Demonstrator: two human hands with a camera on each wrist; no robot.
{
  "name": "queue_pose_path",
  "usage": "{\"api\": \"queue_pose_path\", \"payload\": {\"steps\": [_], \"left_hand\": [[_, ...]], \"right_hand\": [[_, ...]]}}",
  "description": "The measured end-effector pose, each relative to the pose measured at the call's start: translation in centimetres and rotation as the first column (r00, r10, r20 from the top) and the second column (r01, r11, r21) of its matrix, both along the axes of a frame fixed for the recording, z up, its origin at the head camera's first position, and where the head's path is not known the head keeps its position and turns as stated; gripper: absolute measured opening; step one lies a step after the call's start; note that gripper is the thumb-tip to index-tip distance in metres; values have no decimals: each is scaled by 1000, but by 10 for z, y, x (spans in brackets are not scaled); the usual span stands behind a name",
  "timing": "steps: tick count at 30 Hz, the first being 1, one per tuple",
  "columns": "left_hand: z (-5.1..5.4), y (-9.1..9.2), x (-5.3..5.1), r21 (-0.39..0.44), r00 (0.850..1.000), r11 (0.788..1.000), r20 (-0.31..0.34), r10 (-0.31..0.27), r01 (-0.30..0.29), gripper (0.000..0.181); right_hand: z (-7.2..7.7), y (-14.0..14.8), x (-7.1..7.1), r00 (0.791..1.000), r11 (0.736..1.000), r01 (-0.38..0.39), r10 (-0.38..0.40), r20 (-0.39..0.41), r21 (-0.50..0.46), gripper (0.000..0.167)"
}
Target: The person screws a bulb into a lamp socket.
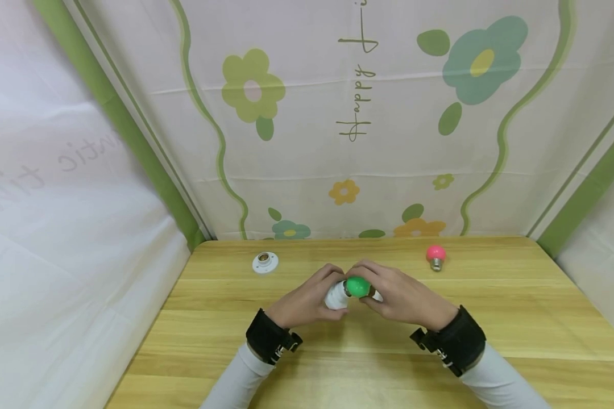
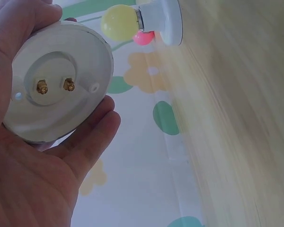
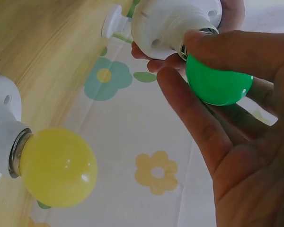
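My left hand [image 1: 307, 299] grips a white lamp holder [image 1: 336, 299] by its round base, seen from beneath with two brass screws in the left wrist view. A green bulb [image 1: 358, 287] is pinched between the thumb and fingers of my right hand [image 1: 403, 293]. The bulb's metal cap sits at the holder's mouth, with some of the metal showing; how deep it goes I cannot tell. Close by on the table, a yellow bulb [image 3: 59, 168] stands in a second white holder [image 3: 2, 120], mostly hidden behind my right hand in the head view.
A third white lamp holder [image 1: 264, 262], with no bulb in it, sits at the back left of the wooden table [image 1: 225, 295]. Toward the back right lies a pink bulb [image 1: 436, 255] with its metal cap facing me. Flower-printed fabric [image 1: 297, 159] hangs behind the table's far edge.
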State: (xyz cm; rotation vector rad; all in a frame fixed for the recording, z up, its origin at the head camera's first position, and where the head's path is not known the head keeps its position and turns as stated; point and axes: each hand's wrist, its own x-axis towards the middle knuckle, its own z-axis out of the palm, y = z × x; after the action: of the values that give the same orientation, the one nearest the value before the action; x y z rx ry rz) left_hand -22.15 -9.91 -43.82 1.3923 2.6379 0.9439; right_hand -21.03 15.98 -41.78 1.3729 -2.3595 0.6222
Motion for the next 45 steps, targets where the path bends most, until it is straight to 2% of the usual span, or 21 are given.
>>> {"api": "queue_pose_path", "payload": {"steps": [16, 21, 24, 28, 31, 36, 45], "left_hand": [[1, 2, 1, -14, 1000, 1000, -4, 0, 0, 49], [0, 2, 1, -9, 1000, 1000, -16, -1, 1, 49], [-1, 2, 1, -9, 1000, 1000, -15, 0, 0, 51], [-1, 1, 0, -6, 1000, 1000, 1, 1, -1, 53], [-1, 0, 1, -6, 1000, 1000, 7, 4, -4, 53], [0, 0, 1, -4, 1000, 1000, 1, 3, -3, 53], [-1, 1, 1, -5, 1000, 1000, 11, 13, -13, 53]], "right_hand": [[0, 0, 4, 990, 990, 136, -137, 30, 25, 44], [0, 1, 3, 988, 988, 151, -151, 26, 27, 55], [0, 1, 2, 993, 993, 117, -117, 14, 13, 58], [0, 0, -1, 1000, 1000, 22, -22, -16, -9, 49], [-1, 0, -2, 999, 1000, -22, 21, -37, -18, 49], [-2, 0, -2, 998, 999, -31, 31, -52, -10, 52], [-1, 1, 0, 999, 1000, 2, -3, -40, -9, 55]]}}
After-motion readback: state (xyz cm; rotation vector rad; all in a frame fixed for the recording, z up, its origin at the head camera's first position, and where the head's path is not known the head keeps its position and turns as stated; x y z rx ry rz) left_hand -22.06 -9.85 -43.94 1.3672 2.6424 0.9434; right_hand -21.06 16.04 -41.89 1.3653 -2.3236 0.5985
